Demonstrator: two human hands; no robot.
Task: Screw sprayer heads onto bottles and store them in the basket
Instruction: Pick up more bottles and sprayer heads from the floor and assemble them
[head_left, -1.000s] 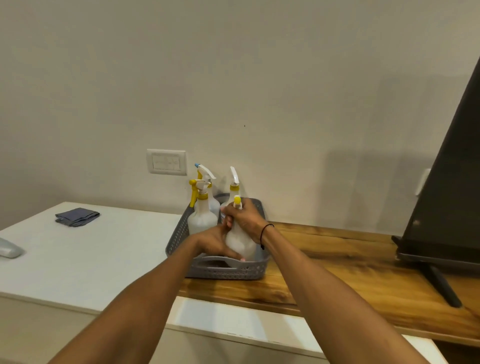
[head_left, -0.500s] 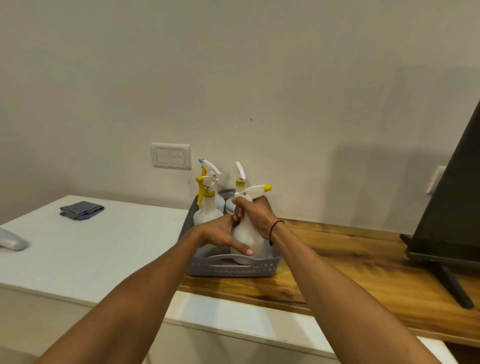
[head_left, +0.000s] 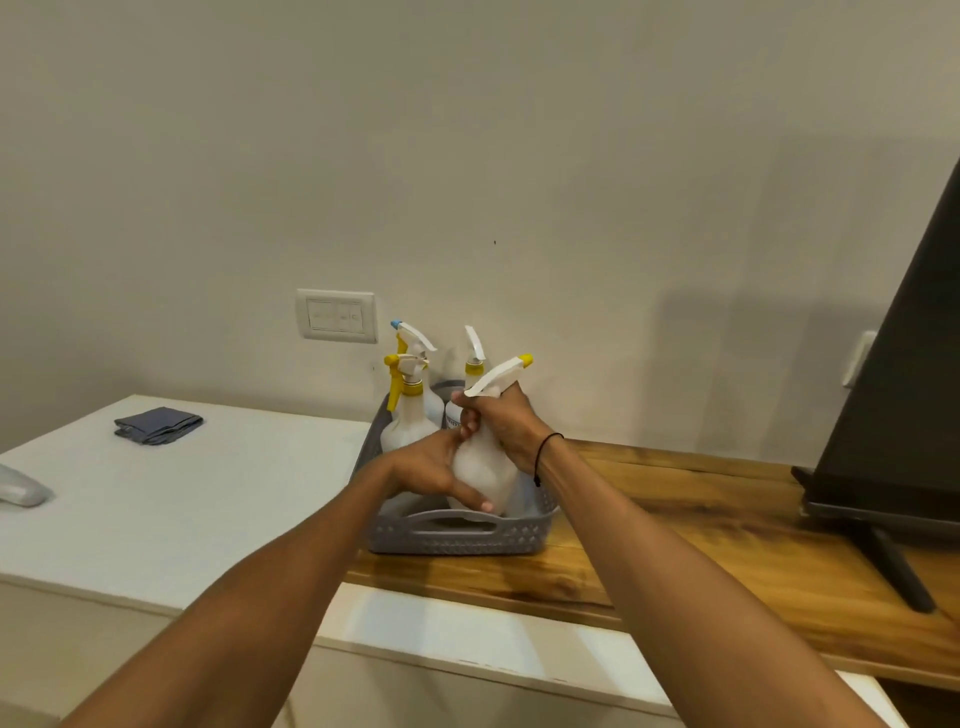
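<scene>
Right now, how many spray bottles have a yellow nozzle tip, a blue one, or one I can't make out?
Yellow tip: 2, the held bottle and the front-left bottle.
Blue tip: 1, the back-left bottle.
Tip not visible: 1, the back-right bottle.
Total: 4 bottles.

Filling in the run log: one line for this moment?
left hand: holds bottle body | right hand: grips neck under sprayer head | over basket
</scene>
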